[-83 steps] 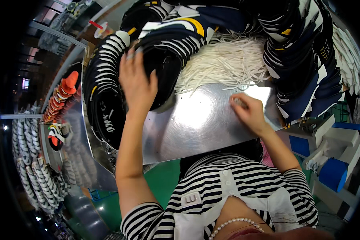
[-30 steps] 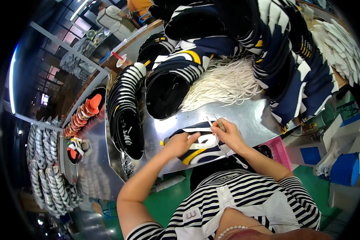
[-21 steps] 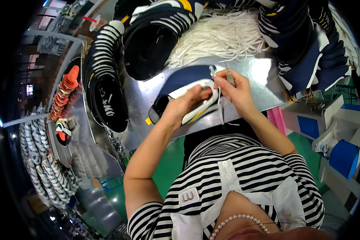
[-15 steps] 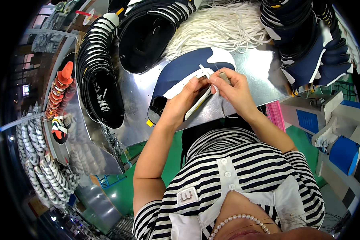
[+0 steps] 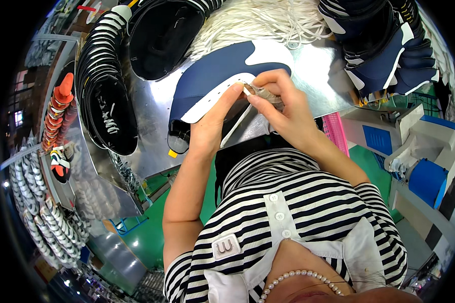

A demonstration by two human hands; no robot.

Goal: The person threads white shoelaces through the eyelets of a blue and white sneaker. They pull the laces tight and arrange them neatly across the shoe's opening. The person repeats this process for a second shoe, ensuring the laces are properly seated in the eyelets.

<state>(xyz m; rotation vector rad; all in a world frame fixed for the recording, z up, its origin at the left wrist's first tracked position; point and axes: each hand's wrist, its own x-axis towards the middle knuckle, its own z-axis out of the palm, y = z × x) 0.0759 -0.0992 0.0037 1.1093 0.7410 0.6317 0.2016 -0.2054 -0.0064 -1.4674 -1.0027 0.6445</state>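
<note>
Shoe upper (image 5: 215,68), navy with white overlays, is held over the near part of a brushed metal table (image 5: 154,144), just in front of the person's black-and-white striped shirt (image 5: 288,197). Its dark-lined end, with a small yellow tab (image 5: 172,153), points to the lower left, and its punched white eyelet strip (image 5: 212,98) faces up. The left hand (image 5: 210,121) is closed on that strip, thumb on top, its other fingers hidden beneath. The right hand (image 5: 290,108) is curled narrow against the left thumb, gripping a small grey-tan piece (image 5: 269,96) whose kind I cannot tell. A white shoelace (image 5: 236,126) slants down from between the hands toward the near table edge; whether it passes through an eyelet is hidden by the fingers. Low on the right, beside the table, are a pink basket (image 5: 335,134) and a pale machine with blue panels (image 5: 424,166). Beyond the upper lies a heap of white laces (image 5: 258,20), between a black-lined upper (image 5: 167,40) and a stack of navy uppers (image 5: 384,55). A curved row of nested uppers (image 5: 107,101) lines the left. Farther left are orange-lined shoe parts (image 5: 58,108) and grey-and-white bundles (image 5: 45,217).
</note>
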